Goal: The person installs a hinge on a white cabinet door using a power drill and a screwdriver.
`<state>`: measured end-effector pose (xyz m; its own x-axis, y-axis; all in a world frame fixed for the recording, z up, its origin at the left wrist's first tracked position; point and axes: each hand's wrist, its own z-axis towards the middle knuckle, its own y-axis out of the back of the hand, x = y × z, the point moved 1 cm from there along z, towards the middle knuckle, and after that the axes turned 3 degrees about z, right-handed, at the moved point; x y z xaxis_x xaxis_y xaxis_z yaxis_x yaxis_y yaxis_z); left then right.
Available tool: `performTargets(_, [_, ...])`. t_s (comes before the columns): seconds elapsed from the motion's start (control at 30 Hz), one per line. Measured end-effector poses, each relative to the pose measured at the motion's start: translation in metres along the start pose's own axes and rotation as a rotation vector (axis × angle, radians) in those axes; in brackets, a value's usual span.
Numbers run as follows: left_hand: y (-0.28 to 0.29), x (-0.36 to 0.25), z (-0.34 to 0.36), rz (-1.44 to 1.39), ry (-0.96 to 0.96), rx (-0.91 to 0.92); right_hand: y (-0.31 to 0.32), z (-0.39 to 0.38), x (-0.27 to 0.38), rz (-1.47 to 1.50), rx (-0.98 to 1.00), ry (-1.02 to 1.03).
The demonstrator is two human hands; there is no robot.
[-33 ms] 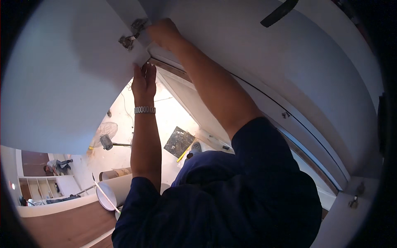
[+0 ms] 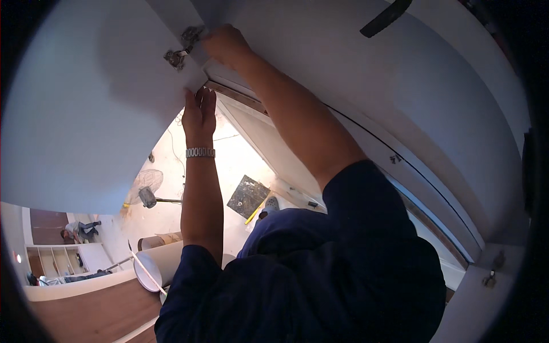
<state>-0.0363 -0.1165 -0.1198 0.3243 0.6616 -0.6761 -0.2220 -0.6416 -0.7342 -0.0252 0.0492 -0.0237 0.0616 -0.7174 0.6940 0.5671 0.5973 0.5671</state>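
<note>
My left hand [image 2: 200, 114], with a metal watch at the wrist, is raised to the lower edge of a white panel [image 2: 86, 114], its fingers extended upward and partly in shadow. My right hand [image 2: 227, 47] is higher, in the inner corner of the white cabinet [image 2: 343, 57], its fingers curled just right of two metal hinges [image 2: 177, 57]; anything within them is hidden. A wooden-edged strip [image 2: 231, 91] runs just below it. Another hinge [image 2: 489, 278] is at the lower right, and a dark elongated piece [image 2: 383, 18] is at the top right.
Below are a rubber mallet [image 2: 147, 198], a dark square board [image 2: 246, 194], a yellow bar [image 2: 256, 210], cardboard tubes [image 2: 151, 243], a pale roll [image 2: 166, 263] with a thin stick and cables on the pale floor [image 2: 229, 148]. Another person [image 2: 80, 233] is by white shelving [image 2: 51, 260] at the far left.
My right forearm and sleeve have shifted very slightly to the right; both hands are in nearly the same places.
</note>
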Motion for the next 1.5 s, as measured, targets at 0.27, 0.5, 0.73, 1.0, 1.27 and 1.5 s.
performTargets(0.27, [0.032,-0.010,0.010,-0.034,0.020,0.068,0.019,-0.027,0.048,-0.741,0.163,0.384])
performTargets(0.5, [0.010,-0.010,-0.006,0.015,0.008,0.042,0.032,-0.012,0.015,0.120,0.103,0.011])
performTargets(0.73, [0.012,-0.011,-0.006,-0.030,0.018,0.021,0.023,-0.004,0.023,0.541,0.033,-0.171])
performTargets(1.0, [0.020,-0.009,0.004,-0.037,0.023,-0.019,0.014,-0.003,0.031,0.540,-0.023,-0.262])
performTargets(1.27, [0.042,-0.010,0.017,0.228,-0.101,0.037,0.011,0.001,0.044,0.496,-0.015,-0.143])
performTargets(1.5, [0.023,-0.006,0.008,-0.038,-0.014,-0.033,0.025,-0.001,0.046,0.898,0.169,-0.560])
